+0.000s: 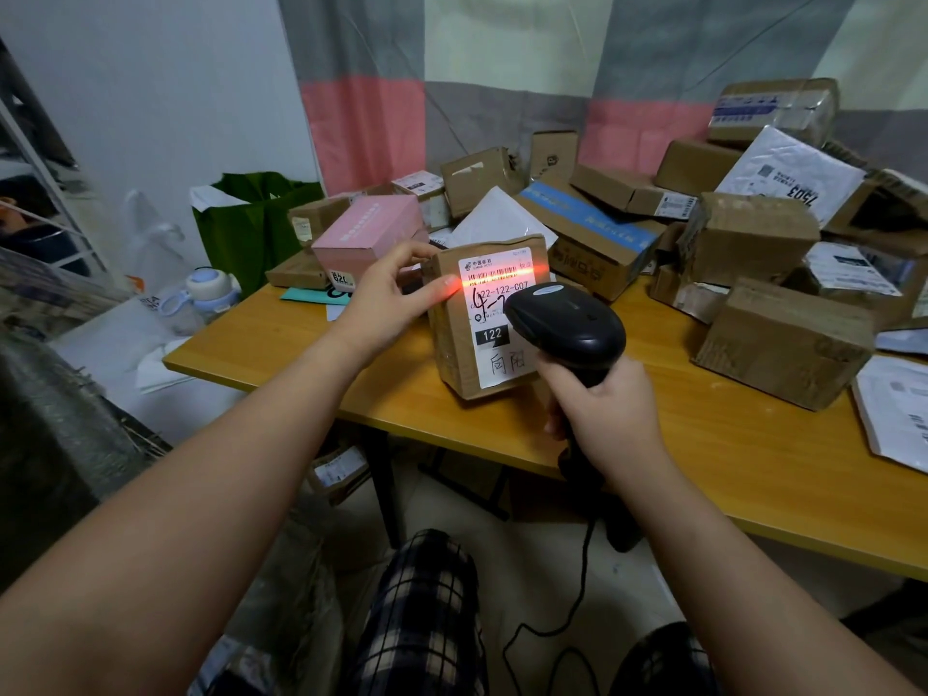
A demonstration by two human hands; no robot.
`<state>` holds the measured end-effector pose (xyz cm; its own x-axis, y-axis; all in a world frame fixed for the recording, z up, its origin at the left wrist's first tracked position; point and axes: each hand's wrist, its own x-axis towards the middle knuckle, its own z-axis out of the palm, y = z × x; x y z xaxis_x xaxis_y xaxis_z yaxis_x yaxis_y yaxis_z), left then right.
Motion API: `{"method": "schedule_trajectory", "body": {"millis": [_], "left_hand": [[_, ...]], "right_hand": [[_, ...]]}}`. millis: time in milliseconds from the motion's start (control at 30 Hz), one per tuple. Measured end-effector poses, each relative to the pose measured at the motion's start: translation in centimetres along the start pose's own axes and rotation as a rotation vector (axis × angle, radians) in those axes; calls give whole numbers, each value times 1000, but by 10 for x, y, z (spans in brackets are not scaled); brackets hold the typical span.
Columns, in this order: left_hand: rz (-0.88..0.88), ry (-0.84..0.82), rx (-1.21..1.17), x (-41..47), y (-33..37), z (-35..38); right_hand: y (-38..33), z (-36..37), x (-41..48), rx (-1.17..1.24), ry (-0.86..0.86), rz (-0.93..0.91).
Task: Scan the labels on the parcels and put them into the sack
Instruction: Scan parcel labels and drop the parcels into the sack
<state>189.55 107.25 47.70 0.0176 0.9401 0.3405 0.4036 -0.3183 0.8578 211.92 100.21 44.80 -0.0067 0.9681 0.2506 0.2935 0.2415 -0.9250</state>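
Note:
A small brown cardboard parcel (454, 339) stands tilted upright on the wooden table (728, 444), its white label (494, 288) facing me. My left hand (389, 293) grips the parcel's upper left corner. My right hand (602, 409) is closed around the handle of a black corded barcode scanner (567, 324), held just in front of the label. A red scan line glows across the barcode at the label's top and spills onto my left fingertips. A grey woven sack (55, 414) lies at the left, beside the table.
Many cardboard boxes (783, 339) and white mailers (788, 175) are piled across the back and right of the table, with a pink box (371, 233) at the left. A green bag (251, 228) and a blue-capped bottle (213, 291) sit beyond the table's left end. My knees are under the table edge.

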Motion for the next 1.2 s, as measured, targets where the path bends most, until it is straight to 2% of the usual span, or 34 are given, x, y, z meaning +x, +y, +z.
{"method": "schedule_trajectory", "body": {"millis": [567, 733, 833, 933, 1000, 1067, 1200], "left_hand": [[-8, 11, -4, 0, -1, 0], [-2, 24, -11, -2, 0, 1], [14, -11, 31, -7, -2, 7], [-18, -68, -35, -16, 0, 16], [12, -6, -32, -26, 2, 20], [47, 123, -57, -45, 4, 15], [-17, 390, -169, -111, 5, -28]], "right_hand": [[-5, -4, -9, 14, -13, -14], [-1, -4, -12, 117, 6, -20], [4, -7, -7, 178, 22, 10], [5, -10, -3, 170, 7, -31], [4, -7, -5, 184, -18, -50], [-1, -1, -9, 197, -59, -52], [-17, 32, -25, 246, -233, -96]]}}
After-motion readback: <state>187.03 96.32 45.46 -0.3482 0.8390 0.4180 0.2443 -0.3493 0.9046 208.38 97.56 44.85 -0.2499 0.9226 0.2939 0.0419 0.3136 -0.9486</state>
